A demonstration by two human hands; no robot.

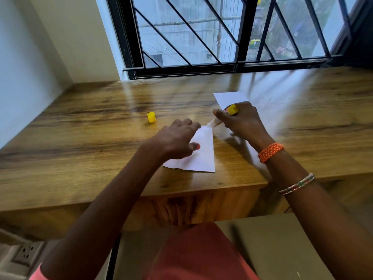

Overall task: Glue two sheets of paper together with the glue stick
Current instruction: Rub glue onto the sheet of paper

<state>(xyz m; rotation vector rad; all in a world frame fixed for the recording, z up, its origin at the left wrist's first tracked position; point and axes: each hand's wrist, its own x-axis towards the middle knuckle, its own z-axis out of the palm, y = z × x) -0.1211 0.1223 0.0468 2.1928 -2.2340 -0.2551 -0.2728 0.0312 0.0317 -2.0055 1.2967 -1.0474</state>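
Bench [84, 126]: wood, bare apart from task items.
Near sheet [198, 154]: flat, close to front edge, pinned by left hand [175, 141], fingers spread, gripping nothing; judged to stop sliding under glue strokes.
Far sheet [230, 99]: behind right hand, set aside for joining.
Right hand [243, 122]: fingers wrapped round glue stick [222, 118], tilted, tip at near sheet's top corner.
Cap [151, 117]: off, parked left, well apart.

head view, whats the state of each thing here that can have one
glue stick: uncapped, tilted, tip at the near sheet's far corner
yellow cap: off, standing on the desk
near sheet: flat, pinned by left hand
far sheet: flat, partly hidden by right hand
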